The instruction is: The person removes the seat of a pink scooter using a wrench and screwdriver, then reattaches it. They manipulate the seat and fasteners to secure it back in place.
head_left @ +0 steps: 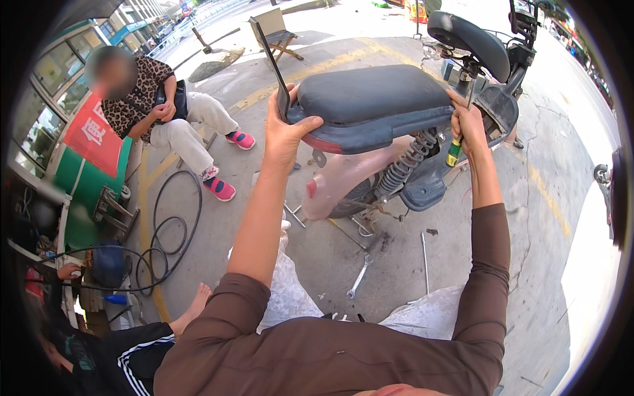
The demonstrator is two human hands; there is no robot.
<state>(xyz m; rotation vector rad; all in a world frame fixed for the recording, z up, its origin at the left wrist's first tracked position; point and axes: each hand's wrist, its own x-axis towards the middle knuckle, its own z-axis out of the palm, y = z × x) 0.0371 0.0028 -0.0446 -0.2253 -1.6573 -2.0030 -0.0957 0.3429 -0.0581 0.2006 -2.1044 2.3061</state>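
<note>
My left hand (pixel 285 129) grips the rear end of a padded black passenger seat (pixel 370 89), thumb on its side, next to an upright black metal bar (pixel 267 53). My right hand (pixel 465 125) is closed on a screwdriver (pixel 454 150) with a yellow-green handle, upper fingers at the seat's front end. Below the seat are a coil shock absorber (pixel 406 165) and a pale pink rear fender (pixel 333 185) of an electric scooter. The scooter's saddle (pixel 469 43) rises beyond the seat at the right.
A seated person (pixel 142 99) is at left; another person's bare foot (pixel 191 310) shows lower left. A looped hose (pixel 185 254), wrench (pixel 358 277) and metal rod (pixel 424 261) lie on the ground. A folding chair (pixel 277 39) stands behind; a green-and-red sign board (pixel 96 175) at left.
</note>
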